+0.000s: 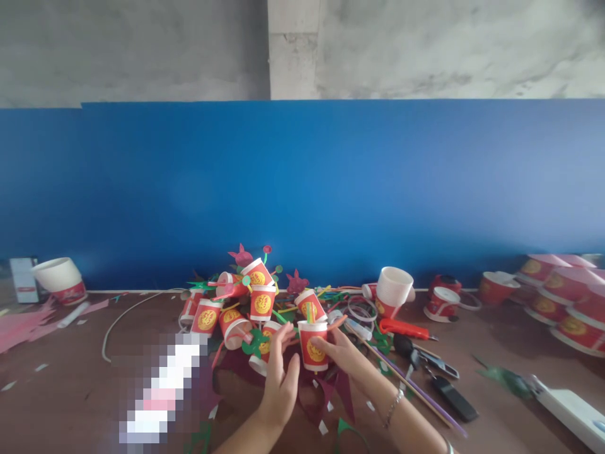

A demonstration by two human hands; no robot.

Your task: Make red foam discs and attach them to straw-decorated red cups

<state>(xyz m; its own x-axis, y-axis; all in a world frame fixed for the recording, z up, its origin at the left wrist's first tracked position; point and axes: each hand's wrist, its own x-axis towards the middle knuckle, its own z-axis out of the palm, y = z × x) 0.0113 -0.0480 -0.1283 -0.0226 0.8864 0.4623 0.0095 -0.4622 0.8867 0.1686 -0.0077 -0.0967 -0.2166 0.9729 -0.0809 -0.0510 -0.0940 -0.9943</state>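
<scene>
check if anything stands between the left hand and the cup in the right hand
Nothing visible does: the left hand, open, is just left of the cup, with only a narrow gap between. The right hand grips the cup's other side. The pile of cups lies beyond the hands.

Red, white-rimmed tapered cup: paper, smooth, faint sheen. Nested white round cups: paper-like, matt. Maroon angular cut-outs: thin paper, matt. Orange-red elongated tool: plastic-looking, glossy. Black oblong key fob: plastic-looking, smooth, low sheen. Silver chain bracelet: metallic, shiny. Brown flat tabletop: smooth, dull; material unclear. Long blue panel: smooth, soft sheen. Grey wall: concrete-like, matt, rough, mottled.
</scene>
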